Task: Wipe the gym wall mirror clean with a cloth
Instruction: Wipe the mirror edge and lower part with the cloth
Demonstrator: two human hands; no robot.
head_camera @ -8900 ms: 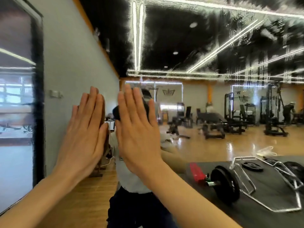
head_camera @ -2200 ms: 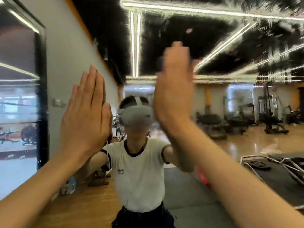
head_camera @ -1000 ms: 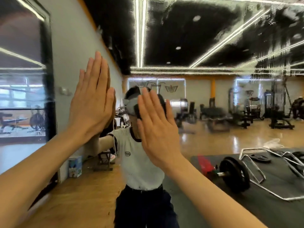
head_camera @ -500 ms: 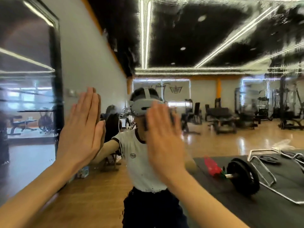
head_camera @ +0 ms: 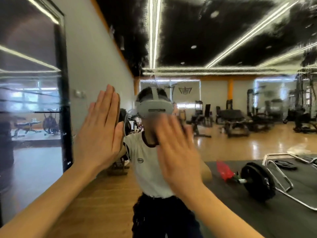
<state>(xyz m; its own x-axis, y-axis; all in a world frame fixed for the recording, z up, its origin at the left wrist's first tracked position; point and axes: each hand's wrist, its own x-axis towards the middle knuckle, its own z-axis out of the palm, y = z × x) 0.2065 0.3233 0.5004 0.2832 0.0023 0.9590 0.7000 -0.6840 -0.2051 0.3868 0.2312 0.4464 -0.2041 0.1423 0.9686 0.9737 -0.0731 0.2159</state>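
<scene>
Wall mirror (head_camera: 223, 117) directly ahead, under both palms. Left hand (head_camera: 101, 134) flat, fingers straight, braced upright against glass. Right hand (head_camera: 175, 152) blurred, fingers extended, leaning left; no cloth visible.

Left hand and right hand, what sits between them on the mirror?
Head view: only bare mirror glass lies between the left hand and the blurred right hand, reflecting the person's white shirt. No cloth shows there.
</scene>
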